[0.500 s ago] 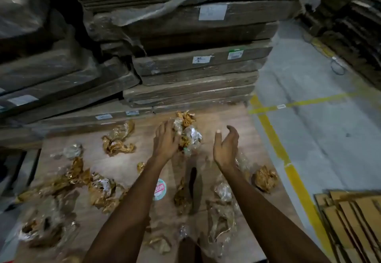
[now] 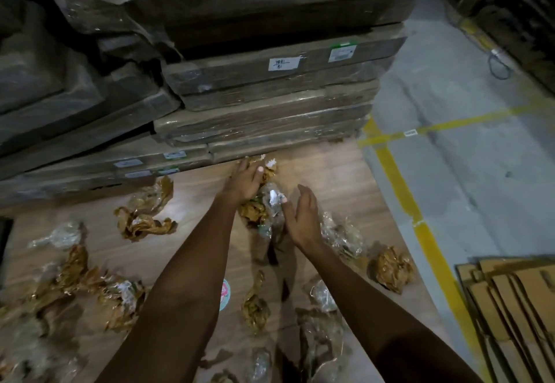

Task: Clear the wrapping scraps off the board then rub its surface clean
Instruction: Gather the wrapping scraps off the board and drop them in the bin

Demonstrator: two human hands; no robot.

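From my feed, the board (image 2: pixel 330 178) looks like wood-grain laminate, smooth with a soft sheen. The wrapping scraps (image 2: pixel 144 220) are crumpled brown paper, matt and creased, mixed with clear plastic film that glints where light catches it. I see stacked panels (image 2: pixel 270 94) behind, sealed in glossy, wrinkled shrink wrap with white paper labels. The floor (image 2: pixel 465 172) reads as rough grey concrete with worn yellow paint. The flattened cardboard (image 2: pixel 516 307) is matt, corrugated at its edges.
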